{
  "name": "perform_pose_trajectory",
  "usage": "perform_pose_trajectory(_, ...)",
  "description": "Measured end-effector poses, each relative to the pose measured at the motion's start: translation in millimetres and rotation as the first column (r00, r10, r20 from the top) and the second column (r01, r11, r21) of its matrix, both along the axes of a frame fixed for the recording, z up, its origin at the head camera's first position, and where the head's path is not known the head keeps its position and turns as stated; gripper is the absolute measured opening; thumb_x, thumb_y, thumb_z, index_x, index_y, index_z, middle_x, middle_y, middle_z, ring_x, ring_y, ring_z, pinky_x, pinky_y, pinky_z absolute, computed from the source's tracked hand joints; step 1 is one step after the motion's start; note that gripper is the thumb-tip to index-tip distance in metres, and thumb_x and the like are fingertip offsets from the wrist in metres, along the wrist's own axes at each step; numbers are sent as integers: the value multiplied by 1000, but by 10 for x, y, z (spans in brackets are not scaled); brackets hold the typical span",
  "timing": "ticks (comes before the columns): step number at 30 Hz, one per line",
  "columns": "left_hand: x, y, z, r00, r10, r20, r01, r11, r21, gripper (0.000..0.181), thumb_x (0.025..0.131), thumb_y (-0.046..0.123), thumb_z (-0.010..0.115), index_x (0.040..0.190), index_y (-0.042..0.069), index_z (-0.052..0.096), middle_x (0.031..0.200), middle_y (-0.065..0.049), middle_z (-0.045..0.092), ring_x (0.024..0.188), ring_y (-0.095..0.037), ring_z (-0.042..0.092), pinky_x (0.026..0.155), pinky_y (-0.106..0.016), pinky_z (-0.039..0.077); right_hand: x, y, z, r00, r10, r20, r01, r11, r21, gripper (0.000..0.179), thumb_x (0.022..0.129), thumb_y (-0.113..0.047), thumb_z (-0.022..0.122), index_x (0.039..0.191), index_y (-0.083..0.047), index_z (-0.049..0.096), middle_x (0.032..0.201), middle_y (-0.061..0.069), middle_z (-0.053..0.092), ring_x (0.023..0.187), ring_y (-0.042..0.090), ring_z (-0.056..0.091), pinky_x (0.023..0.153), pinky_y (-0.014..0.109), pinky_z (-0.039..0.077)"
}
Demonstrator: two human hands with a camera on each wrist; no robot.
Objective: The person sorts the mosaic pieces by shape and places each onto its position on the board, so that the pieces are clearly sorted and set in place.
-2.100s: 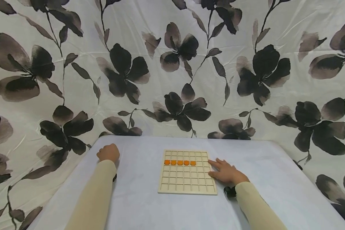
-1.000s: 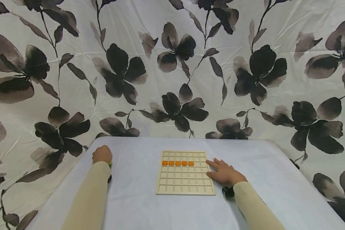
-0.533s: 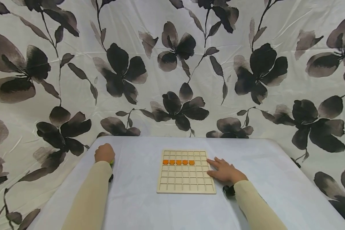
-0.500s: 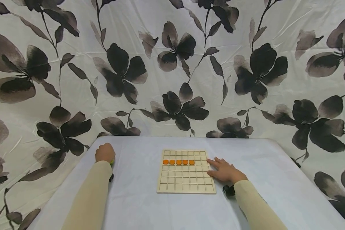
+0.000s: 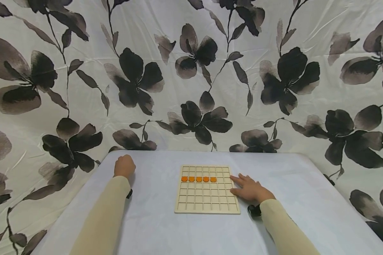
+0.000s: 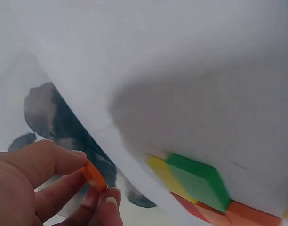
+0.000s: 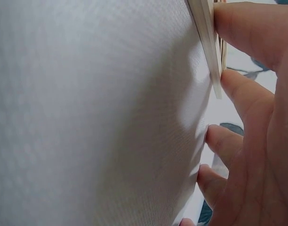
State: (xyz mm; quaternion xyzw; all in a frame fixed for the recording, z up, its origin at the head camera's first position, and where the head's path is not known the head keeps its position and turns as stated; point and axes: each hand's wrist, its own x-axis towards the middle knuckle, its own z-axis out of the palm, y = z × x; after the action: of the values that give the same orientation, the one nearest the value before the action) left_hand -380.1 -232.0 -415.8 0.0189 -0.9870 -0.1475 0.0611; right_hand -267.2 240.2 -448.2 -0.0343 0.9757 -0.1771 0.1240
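Note:
My left hand [image 5: 124,166] is over the far left of the table. In the left wrist view its thumb and fingers pinch a thin orange disc [image 6: 94,176], which the head view hides. A pale wooden grid board [image 5: 207,198] lies flat at the middle of the table. Several orange discs [image 5: 199,179] sit side by side in its second row from the back, starting at the left edge. My right hand [image 5: 250,187] lies spread at the board's right side, thumb and index fingertip at its rim; the right wrist view shows the board's edge [image 7: 207,42] against these fingers.
Coloured blocks lie on the table near the left hand in the left wrist view: a green block [image 6: 198,181], a yellow block [image 6: 170,176] and an orange block [image 6: 252,215]. White cloth [image 5: 159,230] covers the table; a floral curtain [image 5: 191,88] hangs behind.
My left hand shifted left, then came back rightward and slightly farther away over the last half second. The right hand stays at the board, and the row of discs is unchanged.

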Motion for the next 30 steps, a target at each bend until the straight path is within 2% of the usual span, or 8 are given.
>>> perform_pose_trajectory(9,0,179,90,999,-43,-10,43,999,-6,21,87,7,56,90,-12,65,92,-29,68,85,-45,66,77,-54,53,-1,3,-4,1000,8,-9,-8,1000,2,63,94,-50,52,150,-25,36,158,18,26,145,47,17,108,73,12)
perform_pose_trajectory(17,6,356,165,996,-32,89,32,999,-3,25,90,15,59,100,-8,65,95,-22,69,79,-33,66,74,-49,56,9,1,8,1000,-1,-6,1,1000,-7,63,94,-49,52,150,-25,36,158,18,27,145,48,17,108,73,12)
perform_pose_trajectory(21,38,449,228,994,-34,105,34,999,-3,27,91,17,59,102,-6,66,93,-19,70,74,-28,62,71,-47,55,19,-4,21,1000,-6,-7,6,1000,-10,63,94,-48,52,150,-25,36,158,18,26,145,48,17,109,73,12)
perform_pose_trajectory(30,75,615,283,989,-70,133,69,998,15,28,91,21,62,108,-2,67,98,-15,69,82,-28,63,78,-46,54,13,-7,7,1000,-15,-2,15,1000,-12,63,94,-49,52,150,-26,36,158,17,26,146,47,16,109,72,11)
